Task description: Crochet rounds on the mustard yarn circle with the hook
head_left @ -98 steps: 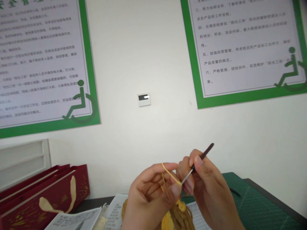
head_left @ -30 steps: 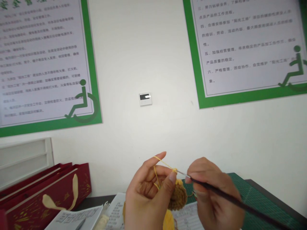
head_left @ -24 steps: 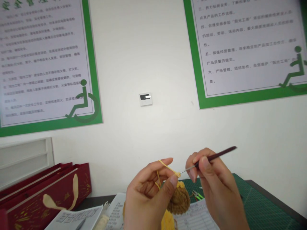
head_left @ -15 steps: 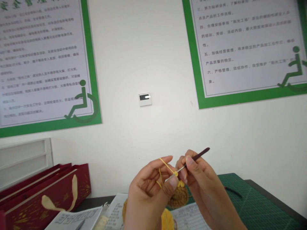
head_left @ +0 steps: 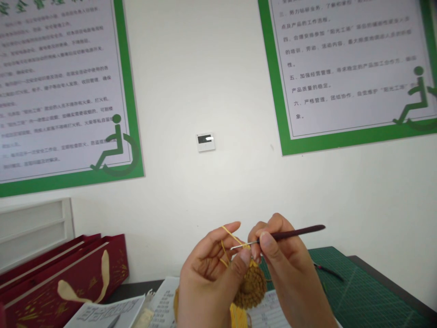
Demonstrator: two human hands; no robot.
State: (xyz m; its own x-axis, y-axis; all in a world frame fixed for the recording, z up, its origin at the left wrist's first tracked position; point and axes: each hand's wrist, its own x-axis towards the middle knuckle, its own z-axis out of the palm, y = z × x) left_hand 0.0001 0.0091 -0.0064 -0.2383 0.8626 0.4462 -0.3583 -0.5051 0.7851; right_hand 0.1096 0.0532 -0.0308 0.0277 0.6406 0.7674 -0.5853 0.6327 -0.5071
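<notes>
Between thumb and fingers, my left hand [head_left: 211, 269] pinches the top edge of a round crochet piece [head_left: 251, 286], brown with a yellow part at its top. A strand of yellow yarn [head_left: 232, 234] runs over my raised left index finger down to the work. My right hand [head_left: 282, 250] grips a crochet hook [head_left: 300, 231] with a dark handle. The hook's metal tip reaches left past the yellow stitches, above my left thumb. Below the hands, partly hidden by my left wrist, lies a ball of yellow yarn [head_left: 239, 315].
A green cutting mat [head_left: 362, 287] covers the table's right side, with a dark slim tool [head_left: 329, 272] on it. Printed papers [head_left: 269, 310] lie beneath my hands. Dark red gift bags [head_left: 68, 282] and a booklet [head_left: 105, 312] are at left. Green-framed posters [head_left: 136, 136] hang on the wall.
The hook has swung flatter, its handle end moving right and down, and its tip now shows further left. More of the brown crochet piece is visible below my left thumb.
</notes>
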